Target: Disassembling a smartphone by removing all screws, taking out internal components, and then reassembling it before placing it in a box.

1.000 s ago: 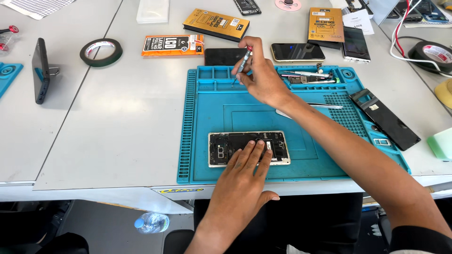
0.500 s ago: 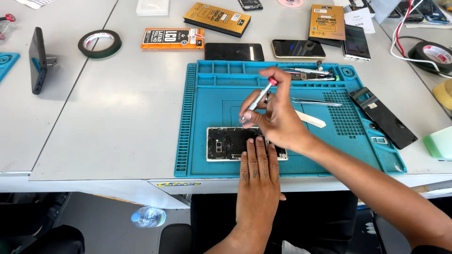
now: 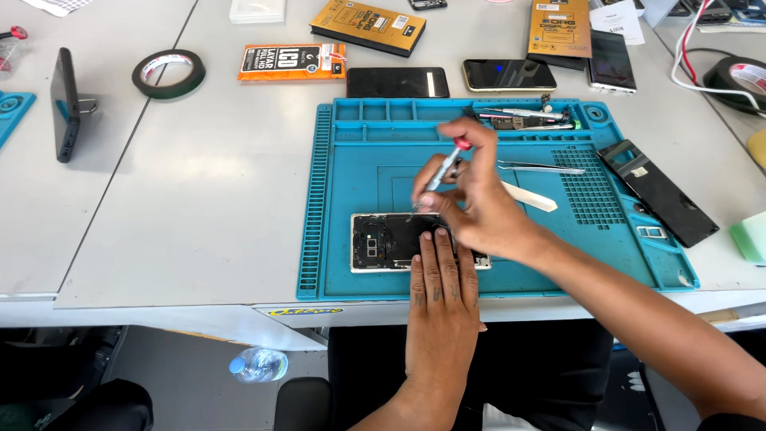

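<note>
- An opened phone (image 3: pixel 391 241) with its back cover off was seen lying flat, insides up, near the front edge of the blue repair mat (image 3: pixel 351 160).
- The left hand (image 3: pixel 440 303) was laid flat on the phone's right end, fingers (image 3: pixel 435 259) straight and close together, pressing down rather than gripping.
- A slim screwdriver (image 3: pixel 440 172) with a red cap was pinched in the right hand (image 3: pixel 475 203), fingertips closed round the shaft, tip angled down to the phone's upper edge; exact contact with a screw could not be made out.
- The phone was judged light, thin and stiff, but fragile: exposed boards and connectors, so best held by the frame edges or pinned flat, as done here, not touched on the internals.
- It was judged prone to sliding under the driver's push if not held; the mat probably helps grip.
- The screwdriver was judged light and rigid, best taken at the shaft with the cap left free to spin.
- Tweezers (image 3: pixel 538 168) and a white pry tool (image 3: pixel 531 197) were lying on the mat just right of the hands.
- Two dark phones (image 3: pixel 397 82) were lying beyond the mat's far edge, an orange box (image 3: pixel 291 61) and a roll of tape (image 3: pixel 168 73) further left on the table (image 3: pixel 199 199).
</note>
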